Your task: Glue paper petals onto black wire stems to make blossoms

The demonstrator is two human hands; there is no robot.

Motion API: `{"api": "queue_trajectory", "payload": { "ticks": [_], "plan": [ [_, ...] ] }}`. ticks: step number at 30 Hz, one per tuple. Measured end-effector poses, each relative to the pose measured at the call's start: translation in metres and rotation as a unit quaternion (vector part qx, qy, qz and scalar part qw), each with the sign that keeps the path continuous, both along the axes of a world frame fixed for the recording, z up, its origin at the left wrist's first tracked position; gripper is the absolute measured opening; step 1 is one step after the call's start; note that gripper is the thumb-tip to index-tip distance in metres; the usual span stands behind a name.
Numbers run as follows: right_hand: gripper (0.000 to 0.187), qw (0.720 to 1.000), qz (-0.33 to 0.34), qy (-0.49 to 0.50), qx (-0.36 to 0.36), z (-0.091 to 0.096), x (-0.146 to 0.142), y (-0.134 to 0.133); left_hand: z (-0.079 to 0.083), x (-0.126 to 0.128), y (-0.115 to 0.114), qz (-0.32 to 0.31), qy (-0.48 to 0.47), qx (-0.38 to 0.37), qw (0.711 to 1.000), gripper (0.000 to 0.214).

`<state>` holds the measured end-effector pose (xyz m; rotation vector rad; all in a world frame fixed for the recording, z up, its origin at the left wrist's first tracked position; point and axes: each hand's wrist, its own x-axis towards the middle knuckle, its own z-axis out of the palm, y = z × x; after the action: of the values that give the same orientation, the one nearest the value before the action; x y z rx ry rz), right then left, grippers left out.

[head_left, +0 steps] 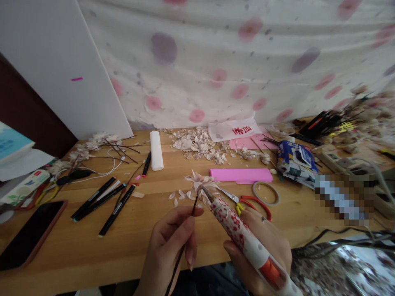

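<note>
My left hand (pixel 171 242) pinches a thin dark stem (pixel 185 242) that ends in a pale pink paper flower (pixel 199 182), held just above the wooden table (pixel 92 242). My right hand (pixel 262 246) grips a white glue pen with a red floral pattern (pixel 240 234); its tip touches the flower's base beside the stem. Both hands are at the table's front edge, close together.
Red-handled scissors (pixel 247 201), a tape ring (pixel 265 193) and a pink box (pixel 240 175) lie just behind the hands. Black markers (pixel 101 201) and a phone (pixel 29 234) are at the left. Petal scraps (pixel 197 146), a white roll (pixel 156 150) and a patterned pouch (pixel 296 162) sit further back.
</note>
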<state>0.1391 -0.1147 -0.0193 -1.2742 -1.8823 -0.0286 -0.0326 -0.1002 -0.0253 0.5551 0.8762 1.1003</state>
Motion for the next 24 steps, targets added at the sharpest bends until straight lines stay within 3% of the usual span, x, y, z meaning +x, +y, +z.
{"api": "queue_trajectory", "payload": {
  "ticks": [8, 18, 24],
  "plan": [
    [0.034, 0.998, 0.012, 0.037, -0.042, -0.003, -0.002, 0.004, -0.005, 0.000, 0.006, -0.006, -0.022, 0.005, 1.000, 0.027],
    [0.036, 0.995, 0.034, 0.079, -0.051, -0.010, -0.002, 0.006, 0.000, -0.001, 0.005, 0.006, 0.003, -0.020, 1.000, 0.033],
    [0.034, 0.983, 0.008, 0.120, -0.141, -0.018, -0.001, 0.007, -0.003, -0.001, 0.008, 0.009, -0.005, -0.020, 1.000, 0.030]
  ]
}}
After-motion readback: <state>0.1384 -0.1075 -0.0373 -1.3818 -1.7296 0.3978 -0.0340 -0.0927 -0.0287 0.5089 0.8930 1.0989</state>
